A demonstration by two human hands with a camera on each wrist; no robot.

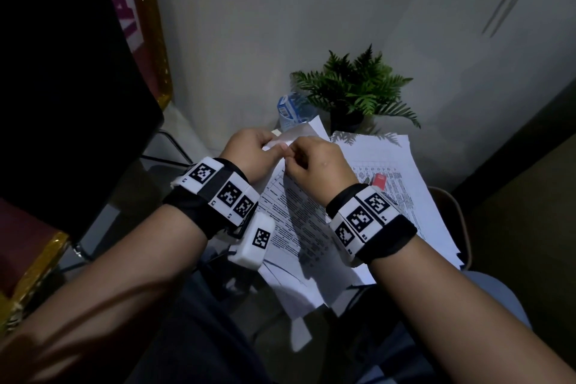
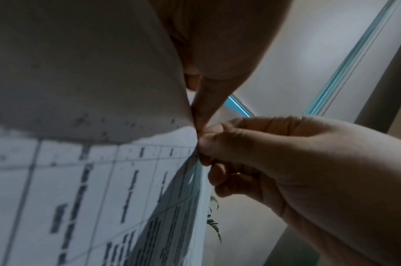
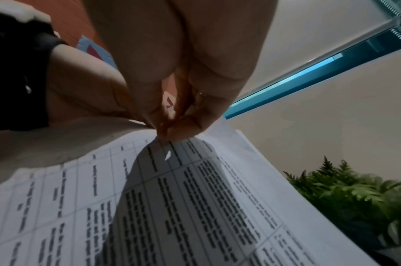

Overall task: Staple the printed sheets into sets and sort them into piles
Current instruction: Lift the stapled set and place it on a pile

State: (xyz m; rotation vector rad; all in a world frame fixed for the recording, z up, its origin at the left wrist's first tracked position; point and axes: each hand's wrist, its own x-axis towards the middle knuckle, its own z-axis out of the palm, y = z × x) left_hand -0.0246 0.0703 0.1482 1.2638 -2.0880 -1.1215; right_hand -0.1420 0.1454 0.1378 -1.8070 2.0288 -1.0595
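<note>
Head view: left hand (image 1: 249, 153) and right hand (image 1: 318, 165) raised together, both pinching the top edge of a set of printed sheets (image 1: 290, 215) held over the lap, fingertips almost touching. Behind, a spread pile of printed pages (image 1: 414, 196) with a red stapler (image 1: 379, 180) lying on it – near the right wrist. Beyond that, a fern-like plant (image 1: 358, 87) and a small bottle (image 1: 291, 111).

Left wrist view: thumb and fingers (image 2: 208, 111) nipping the sheet edge (image 2: 85, 189), right hand's curled fingers (image 2: 217, 144) gripping just below.

Right wrist view: fingertips (image 3: 172, 129) closed on the sheets' upper edge (image 3: 172, 198) – plant (image 3: 354, 194) low at right.
</note>
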